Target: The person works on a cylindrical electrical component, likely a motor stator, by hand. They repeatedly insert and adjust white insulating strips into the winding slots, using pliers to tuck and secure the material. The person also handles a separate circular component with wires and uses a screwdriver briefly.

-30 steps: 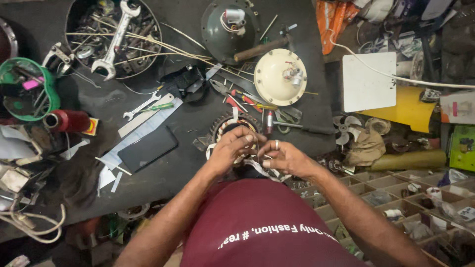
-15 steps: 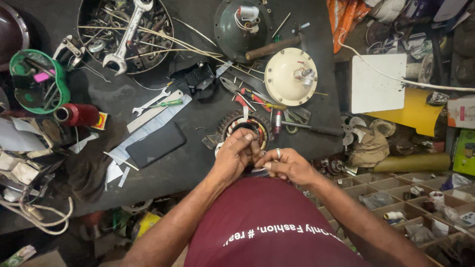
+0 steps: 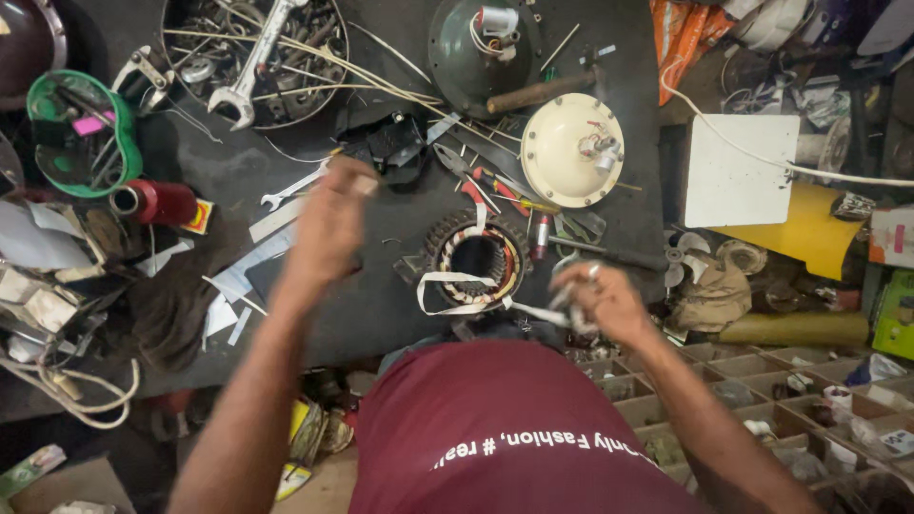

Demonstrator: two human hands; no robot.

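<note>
A round motor stator (image 3: 474, 259) with copper windings lies on the dark workbench (image 3: 381, 305) in front of me. A white tape strip (image 3: 455, 282) loops across its near rim and runs right towards my right hand (image 3: 595, 303), which is closed on the strip's end beside the stator. My left hand (image 3: 328, 224) is lifted and blurred, left of the stator and near a small spanner (image 3: 290, 190). Its fingers look curled, and I cannot make out whether they hold anything.
A round pan of tools with a big wrench (image 3: 249, 59) sits at the back left. A dark green motor cover (image 3: 481, 52) and a cream end cap (image 3: 569, 150) lie behind the stator. Red-handled pliers (image 3: 490, 190), a green bowl (image 3: 84, 128), a red cylinder (image 3: 157, 202) and a compartment tray (image 3: 762, 381) lie around.
Both hands were together on the stator. Now my left hand has swung up and left, and my right hand has pulled out to the right with the white strip.
</note>
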